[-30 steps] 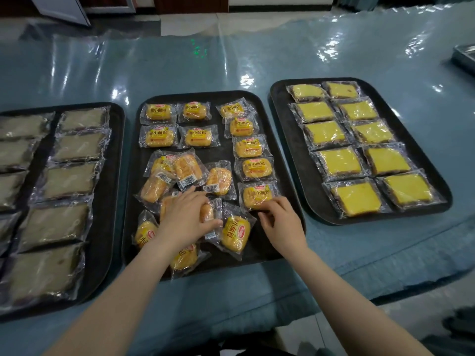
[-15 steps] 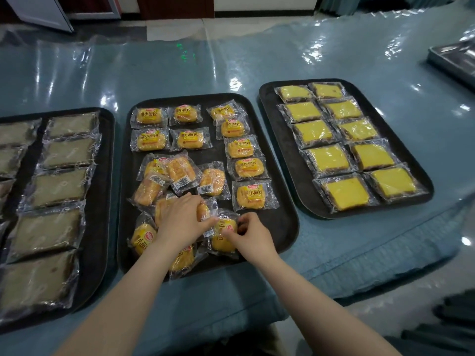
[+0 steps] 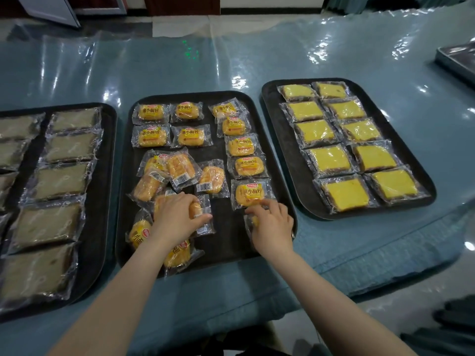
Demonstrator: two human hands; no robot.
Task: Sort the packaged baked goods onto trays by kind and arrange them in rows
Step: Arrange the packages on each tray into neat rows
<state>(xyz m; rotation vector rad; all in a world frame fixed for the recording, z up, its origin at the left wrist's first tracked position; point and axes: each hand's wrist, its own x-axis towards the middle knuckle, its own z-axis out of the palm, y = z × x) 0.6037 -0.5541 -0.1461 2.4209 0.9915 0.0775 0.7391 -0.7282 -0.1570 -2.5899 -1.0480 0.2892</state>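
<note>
The middle black tray (image 3: 226, 247) holds several small yellow wrapped buns. Some lie in rows at the back and down the right side, ending with one bun (image 3: 249, 193). Others lie jumbled at the left (image 3: 177, 168). My right hand (image 3: 272, 226) grips a wrapped bun (image 3: 251, 220) at the tray's near right corner, just below that last bun; the hand hides most of it. My left hand (image 3: 177, 218) rests closed over another wrapped bun (image 3: 199, 210) in the jumble.
A black tray (image 3: 290, 150) on the right carries yellow cake slices in two rows. Another black tray (image 3: 105, 201) on the left carries pale brown cake slices. A metal tray (image 3: 457, 60) sits at the far right edge. The table has a shiny blue cover.
My right hand carried a bun from the near middle of the tray to the right, below the right column. My left hand stayed on the jumbled pile.
</note>
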